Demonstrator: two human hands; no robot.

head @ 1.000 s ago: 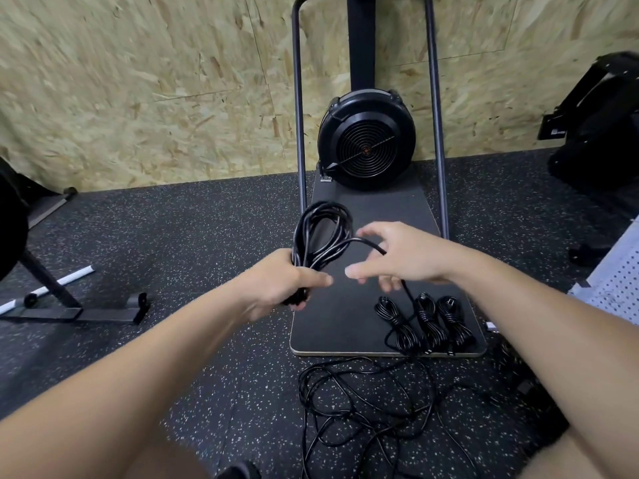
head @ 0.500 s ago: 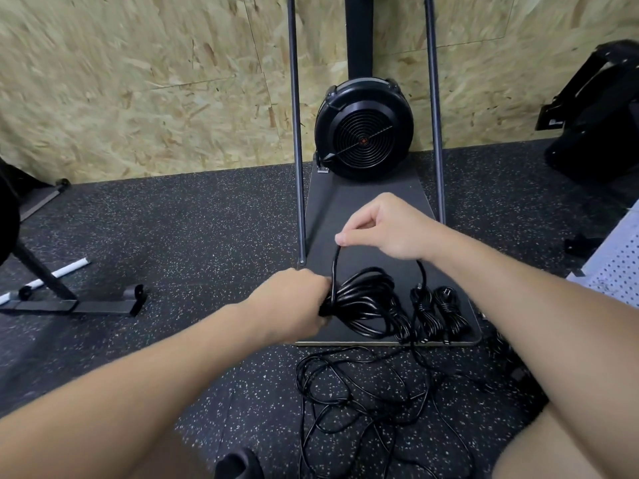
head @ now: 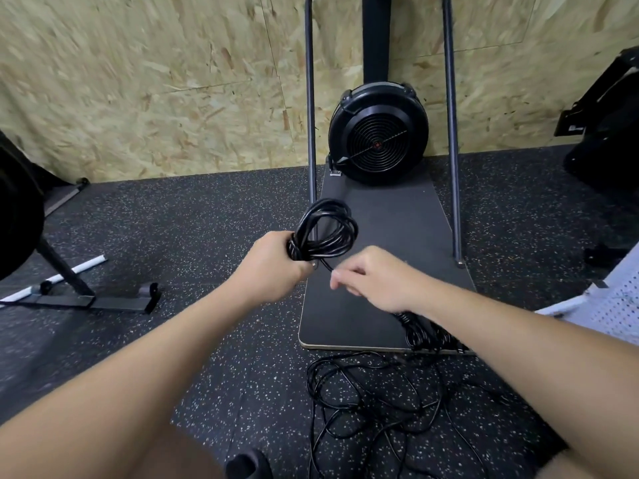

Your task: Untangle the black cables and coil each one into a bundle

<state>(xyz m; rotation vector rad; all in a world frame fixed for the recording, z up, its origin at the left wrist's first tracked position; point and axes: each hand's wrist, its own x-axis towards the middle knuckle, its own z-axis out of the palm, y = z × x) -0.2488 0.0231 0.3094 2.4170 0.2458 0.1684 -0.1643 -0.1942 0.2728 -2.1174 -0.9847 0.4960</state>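
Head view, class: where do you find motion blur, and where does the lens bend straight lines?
Head view: the right hand is smeared, its fingers indistinct; the wood-chip wall streaks at left; the frame's upright bars bow and lean; the coil in the left hand stays fairly sharp.

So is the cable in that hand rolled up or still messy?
Rolled up. The left hand grips the cable as neat stacked loops; one loose tail runs toward the right hand.

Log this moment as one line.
left hand: grips coiled cable | right hand: at loose tail, blurred | tangled cables: on floor
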